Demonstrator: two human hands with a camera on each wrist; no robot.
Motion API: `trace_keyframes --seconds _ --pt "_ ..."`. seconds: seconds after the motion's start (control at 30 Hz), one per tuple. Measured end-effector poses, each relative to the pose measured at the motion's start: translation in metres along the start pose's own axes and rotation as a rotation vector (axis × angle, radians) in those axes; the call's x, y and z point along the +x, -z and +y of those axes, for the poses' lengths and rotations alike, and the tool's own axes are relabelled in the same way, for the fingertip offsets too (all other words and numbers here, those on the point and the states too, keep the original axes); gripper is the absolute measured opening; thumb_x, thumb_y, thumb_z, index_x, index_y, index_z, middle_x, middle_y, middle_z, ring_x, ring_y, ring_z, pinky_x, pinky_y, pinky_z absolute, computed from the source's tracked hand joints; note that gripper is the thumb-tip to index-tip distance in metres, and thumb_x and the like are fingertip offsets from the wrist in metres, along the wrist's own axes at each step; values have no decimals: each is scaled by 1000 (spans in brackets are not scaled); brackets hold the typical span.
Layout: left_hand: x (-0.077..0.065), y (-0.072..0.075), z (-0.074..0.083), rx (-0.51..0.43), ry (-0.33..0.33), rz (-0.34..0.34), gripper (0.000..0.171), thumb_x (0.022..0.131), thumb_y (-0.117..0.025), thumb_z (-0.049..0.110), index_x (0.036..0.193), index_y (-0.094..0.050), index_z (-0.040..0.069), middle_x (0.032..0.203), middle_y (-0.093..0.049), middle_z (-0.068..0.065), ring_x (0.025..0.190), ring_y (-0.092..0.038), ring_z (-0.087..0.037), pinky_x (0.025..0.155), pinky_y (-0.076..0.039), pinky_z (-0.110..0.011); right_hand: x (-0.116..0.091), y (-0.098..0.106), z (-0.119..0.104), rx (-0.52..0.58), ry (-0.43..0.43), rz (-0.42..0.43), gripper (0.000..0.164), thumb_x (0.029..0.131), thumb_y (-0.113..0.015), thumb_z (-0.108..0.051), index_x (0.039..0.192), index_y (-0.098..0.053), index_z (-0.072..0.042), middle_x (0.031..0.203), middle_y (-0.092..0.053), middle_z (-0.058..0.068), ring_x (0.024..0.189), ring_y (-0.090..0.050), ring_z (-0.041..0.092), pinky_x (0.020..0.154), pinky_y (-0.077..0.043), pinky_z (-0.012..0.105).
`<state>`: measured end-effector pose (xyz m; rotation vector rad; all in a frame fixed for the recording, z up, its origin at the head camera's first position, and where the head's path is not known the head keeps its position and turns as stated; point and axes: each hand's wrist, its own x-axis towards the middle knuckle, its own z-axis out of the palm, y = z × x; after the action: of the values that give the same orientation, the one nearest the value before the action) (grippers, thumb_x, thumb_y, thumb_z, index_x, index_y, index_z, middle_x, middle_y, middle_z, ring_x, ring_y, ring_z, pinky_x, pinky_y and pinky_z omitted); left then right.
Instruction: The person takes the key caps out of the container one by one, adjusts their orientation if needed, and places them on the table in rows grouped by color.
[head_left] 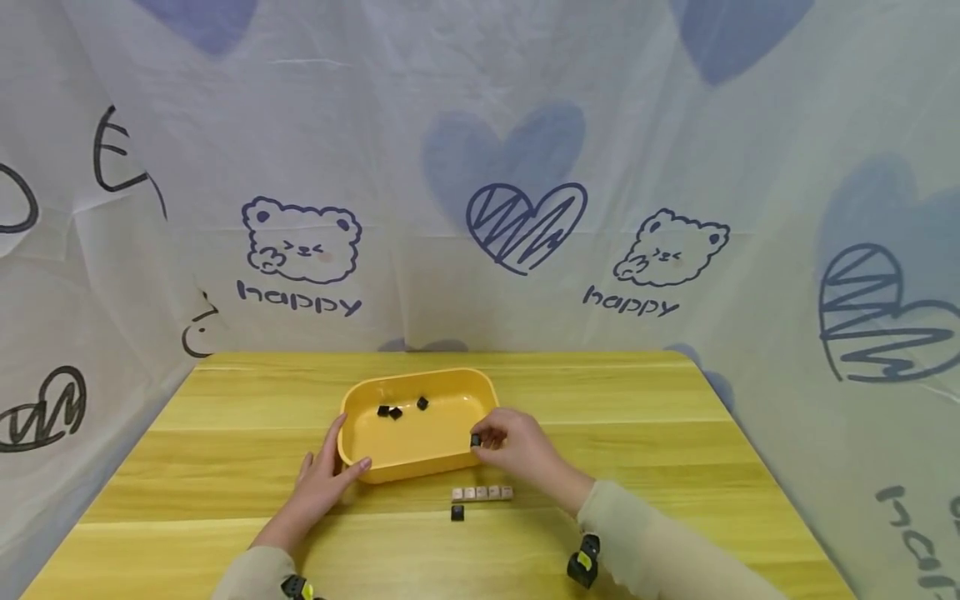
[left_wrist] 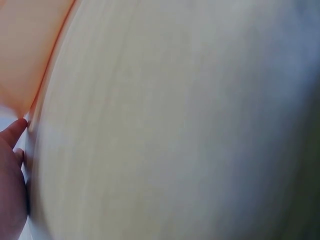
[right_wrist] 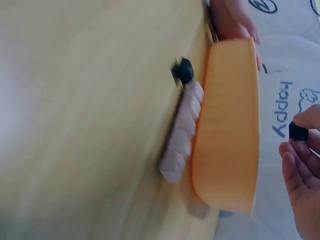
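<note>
The right hand pinches a small, black, blocky plastic keycap at its fingertips, probably light and stiff, best held by opposite sides; left hand, fingers extended, touches the yellow plastic tray.

Whitish cloth bkgd w/ blue hearts, bears, "happy" txt; yellow woodgrain tbl.

Marks on the white keycaps are too small to read; the right hand hides part of the yellow tray; the left wrist view crops the left hand and blurs the desk
</note>
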<state>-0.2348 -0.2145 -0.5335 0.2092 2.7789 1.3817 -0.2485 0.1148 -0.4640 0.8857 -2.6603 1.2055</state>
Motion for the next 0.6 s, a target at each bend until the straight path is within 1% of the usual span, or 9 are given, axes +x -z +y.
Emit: trace_keyframes --seconds 0.13,0.27,0.33,0.47,0.6 --pt "-1 0 0 -5 7 -8 91 95 -60 44 157 1 18 157 -13 -27 139 -19 -51 111 9 -63 -15 -2 -4 25 -37 -12 14 83 -75 -4 97 -73 -6 85 -66 -4 74 -61 10 66 -53 24" --pt "0 -1 0 -6 5 -9 91 95 -60 44 157 1 18 156 -13 -27 139 -20 -50 111 9 -63 -26 -3 -6 46 -77 -37 17 82 -74 -1 98 -73 -4 82 -69 -1 72 -61 7 63 -53 23" --pt "0 0 0 -4 3 -4 91 95 -60 44 157 1 18 156 -14 -28 139 -20 -50 111 9 -63 -30 -5 -7 51 -78 -43 17 81 -74 0 98 -73 -3 82 -70 0 71 -61 7 62 -53 23" --pt "1 0 -2 -1 1 -1 91 95 -60 44 157 1 18 156 -14 -28 140 -20 -49 111 8 -63 -36 -13 -6 31 -78 -61 16 80 -74 -1 96 -73 -4 81 -69 -2 67 -59 4 59 -52 21" --pt "1 0 -3 4 1 -1 92 95 -60 45 158 1 18 156 -13 -27 140 -19 -49 111 8 -62 -41 -21 -4 5 -79 -89 14 80 -76 -3 93 -74 -6 79 -65 -4 66 -54 2 58 -50 20"
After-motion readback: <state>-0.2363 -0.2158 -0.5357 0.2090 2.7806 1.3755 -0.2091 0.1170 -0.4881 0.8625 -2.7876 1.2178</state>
